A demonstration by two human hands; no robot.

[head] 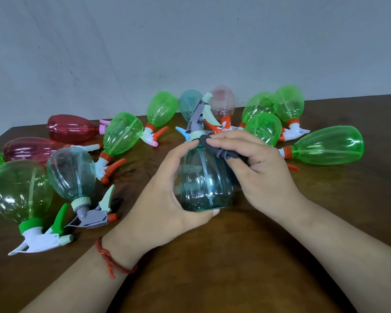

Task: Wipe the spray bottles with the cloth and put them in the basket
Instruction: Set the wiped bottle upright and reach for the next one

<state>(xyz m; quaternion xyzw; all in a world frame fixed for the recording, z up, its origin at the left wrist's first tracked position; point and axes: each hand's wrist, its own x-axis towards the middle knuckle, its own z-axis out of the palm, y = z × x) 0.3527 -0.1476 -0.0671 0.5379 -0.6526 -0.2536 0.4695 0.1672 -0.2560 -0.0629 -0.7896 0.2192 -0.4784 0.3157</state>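
our left hand [167, 199] hugs the teal bottle [204, 184] tight. our right hand [261, 168] pinches the grey cloth [215, 150] on the bottle's neck. green bottles [327, 145] lie behind it on the desk [235, 256].

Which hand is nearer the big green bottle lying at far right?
Right. The right hand, holding the cloth, sits just beside the green bottle; the left hand is farther, across the teal bottle.

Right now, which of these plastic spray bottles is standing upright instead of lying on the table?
Only the teal translucent spray bottle held in the left hand, grey trigger on top; the green, red and other bottles all lie tipped over.
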